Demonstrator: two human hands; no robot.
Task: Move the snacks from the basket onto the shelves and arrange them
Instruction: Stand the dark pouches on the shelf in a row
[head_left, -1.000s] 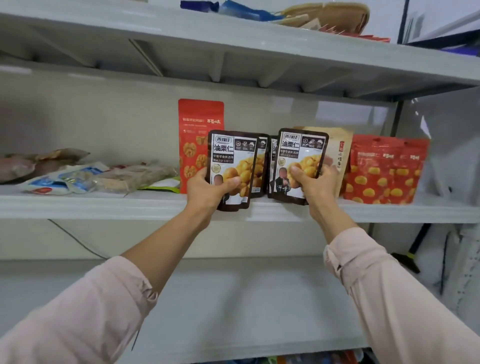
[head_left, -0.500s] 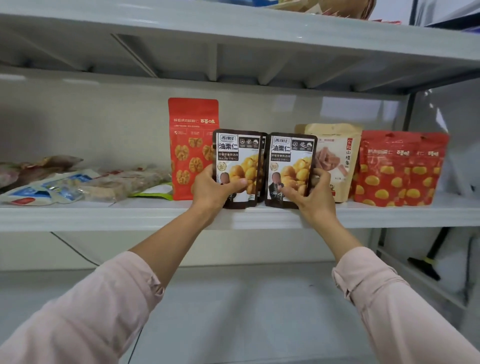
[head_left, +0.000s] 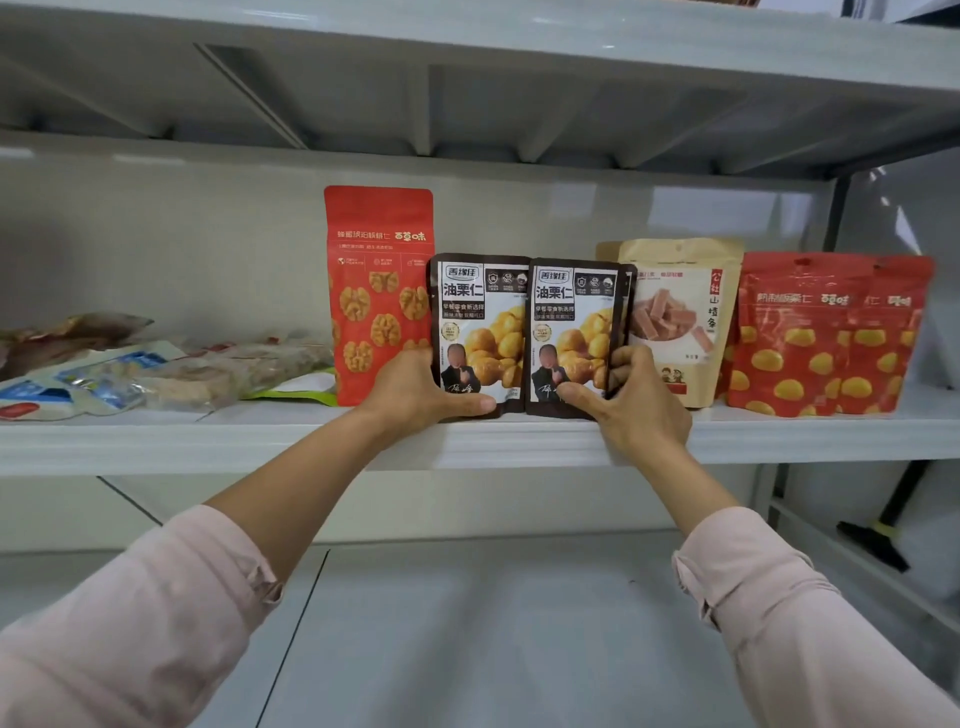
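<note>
Two stacks of dark brown chestnut pouches stand upright side by side on the middle shelf (head_left: 260, 441). My left hand (head_left: 415, 395) grips the lower left corner of the left chestnut pouch (head_left: 480, 322), thumb across its front. My right hand (head_left: 631, 400) grips the lower right corner of the right chestnut pouch (head_left: 574, 322), fingers curled round its edge. Their bottoms rest at the shelf's front edge. The basket is out of view.
A tall red walnut bag (head_left: 379, 291) stands just left of the pouches. To their right stand a beige hawthorn-strip bag (head_left: 680, 312) and red chestnut bags (head_left: 826, 338). Flat snack packets (head_left: 156, 374) lie at the shelf's left. A lower shelf (head_left: 493, 623) spreads below.
Both hands have lowered the chestnut pouches onto the shelf and brought them upright, edge to edge. The right pouch, tilted a second ago, now stands straight.
</note>
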